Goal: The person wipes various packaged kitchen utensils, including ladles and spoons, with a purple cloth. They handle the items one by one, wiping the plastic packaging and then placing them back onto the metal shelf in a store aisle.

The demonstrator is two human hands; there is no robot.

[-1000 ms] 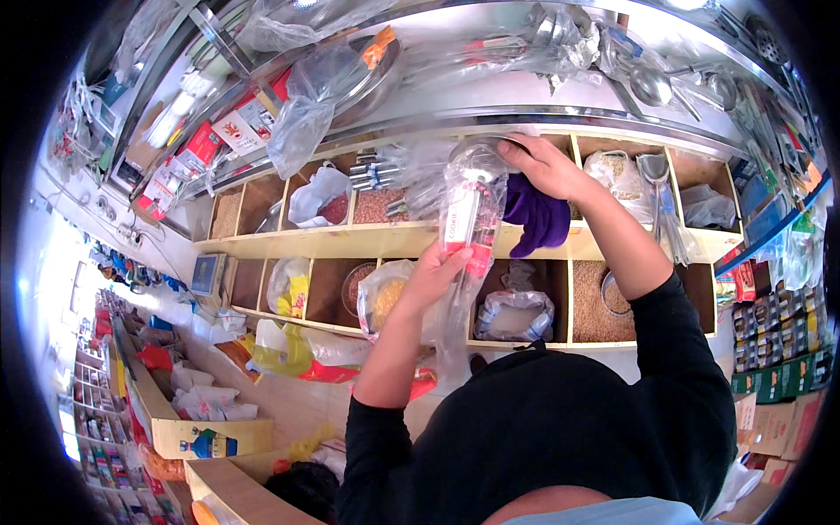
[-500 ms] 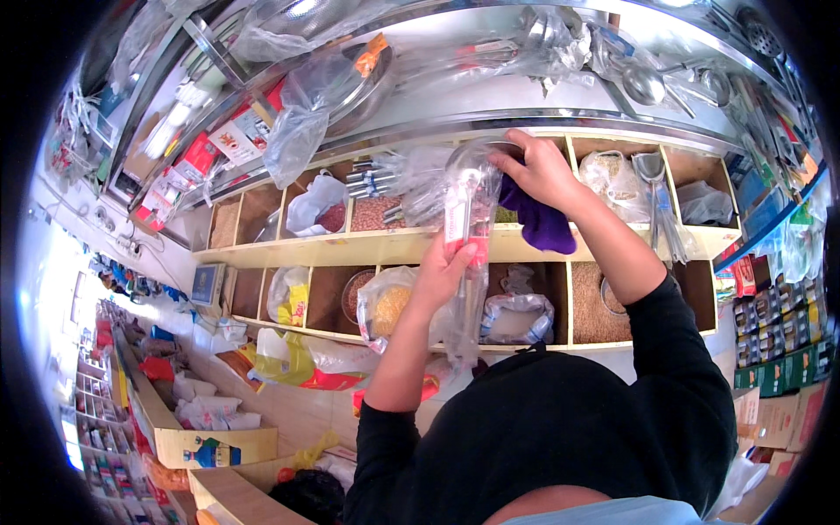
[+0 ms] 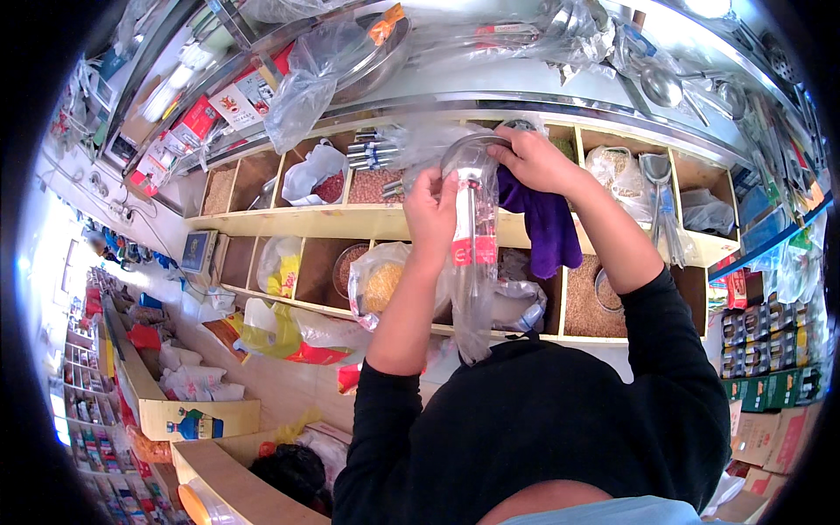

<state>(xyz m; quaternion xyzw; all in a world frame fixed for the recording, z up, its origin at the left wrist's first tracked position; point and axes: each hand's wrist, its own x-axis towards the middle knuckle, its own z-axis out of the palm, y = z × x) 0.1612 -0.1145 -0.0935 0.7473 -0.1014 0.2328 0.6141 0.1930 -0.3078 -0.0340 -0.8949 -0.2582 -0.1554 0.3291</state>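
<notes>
L hand (image 3: 429, 214): thumb + fingers pinching pkg's L edge, nr top.
R hand (image 3: 535, 159): pinching rounded top end.
Clear-wrapped utensil (image 3: 476, 223): betw. both hands, long end hanging twd person's torso (image 3: 542, 420).
Purple cloth (image 3: 544, 223): below R hand, R of utensil.

I count one left grip (image 3: 430, 219), one right grip (image 3: 538, 164), one held clear plastic package (image 3: 475, 252), one purple cloth (image 3: 551, 229), two rows of wooden bins (image 3: 337, 219).

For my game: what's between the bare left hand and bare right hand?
In the head view, the top of a long, clear plastic package lies between the left hand and right hand.
</notes>
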